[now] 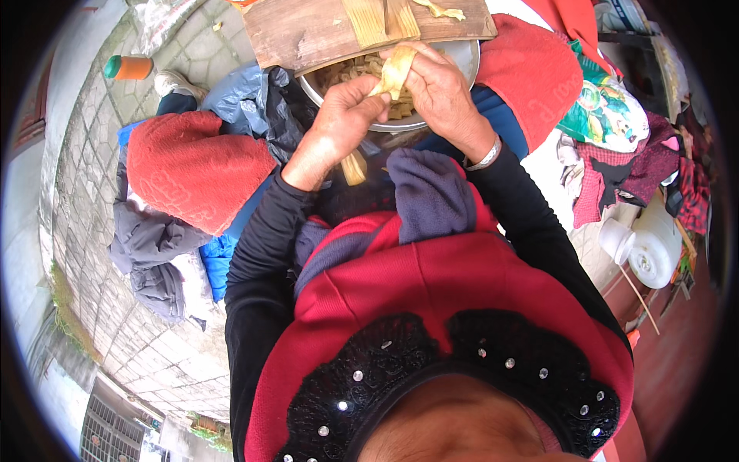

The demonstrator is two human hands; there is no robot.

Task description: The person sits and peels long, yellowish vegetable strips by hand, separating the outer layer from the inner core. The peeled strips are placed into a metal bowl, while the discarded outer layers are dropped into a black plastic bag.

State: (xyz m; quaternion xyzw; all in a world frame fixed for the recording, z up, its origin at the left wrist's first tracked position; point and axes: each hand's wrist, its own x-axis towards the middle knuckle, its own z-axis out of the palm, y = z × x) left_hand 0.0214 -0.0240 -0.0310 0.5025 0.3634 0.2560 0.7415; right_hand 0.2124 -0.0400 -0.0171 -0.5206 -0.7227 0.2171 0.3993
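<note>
My left hand [359, 110] pinches the lower end of a pale yellow, flat strip [397, 70], perhaps dried food. The strip's upper part is looped between the fingers of my right hand [437, 86]. Both hands are over a metal basin [469, 64] that holds many small yellowish pieces [353, 71]. Across the basin's far side lies a wooden board [312, 32] with wider ribbed yellow pieces [369, 20] on it. A thin yellow scrap [441, 10] lies near the board's far edge. Another yellow piece [353, 167] is below my left wrist.
Red towels [190, 167] cover both knees. A dark plastic bag [242, 98] is beside the basin. An orange and green container [128, 67] lies on the paving at left. Clothes [612, 167], a green printed bag [612, 110] and a translucent plastic jug [655, 248] are at right.
</note>
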